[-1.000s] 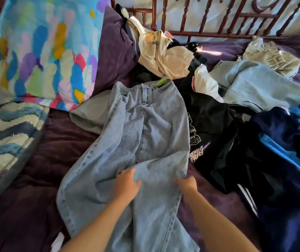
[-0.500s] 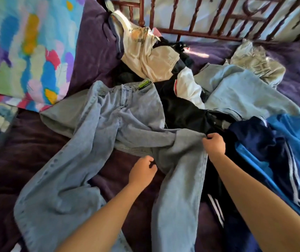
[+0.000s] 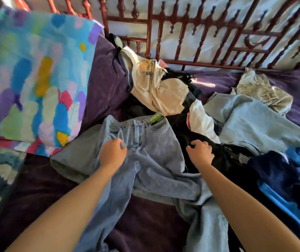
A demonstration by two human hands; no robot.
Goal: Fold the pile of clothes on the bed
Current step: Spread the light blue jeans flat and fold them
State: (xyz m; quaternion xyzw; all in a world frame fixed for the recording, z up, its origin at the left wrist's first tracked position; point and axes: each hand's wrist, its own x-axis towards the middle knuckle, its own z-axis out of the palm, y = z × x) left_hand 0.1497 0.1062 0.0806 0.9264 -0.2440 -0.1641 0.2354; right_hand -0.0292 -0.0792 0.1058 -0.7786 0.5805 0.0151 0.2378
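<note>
Judging the risk first: the jeans (image 3: 154, 160) lie in the middle of the bed (image 3: 36, 197), with the waistband toward the headboard (image 3: 182, 64) and the legs running down toward me, rumpled and not aligned. If I fold them like this, I think the seams will not meet and the fold will come out crooked. My left hand (image 3: 112, 153) rests on the left hip of the jeans with its fingers curled into the denim, gripping a small fold, as it seems. My right hand (image 3: 200, 153) also has curled fingers, at the right edge of the jeans over a black garment (image 3: 187, 131); whether it holds anything I cannot tell. It could easily catch the black cloth together with the denim and drag it. A grey cloth (image 3: 72, 157) lies under the left hip and may come along too. The rest of the pile (image 3: 236, 151) crowds the waistband — a cream shirt (image 3: 156, 91), a white piece (image 3: 202, 120), a second pale denim piece (image 3: 254, 124) and a blue jacket (image 3: 294, 179) at the right — so little flat room is left. A colourful pillow (image 3: 32, 79) leans at the left.
</note>
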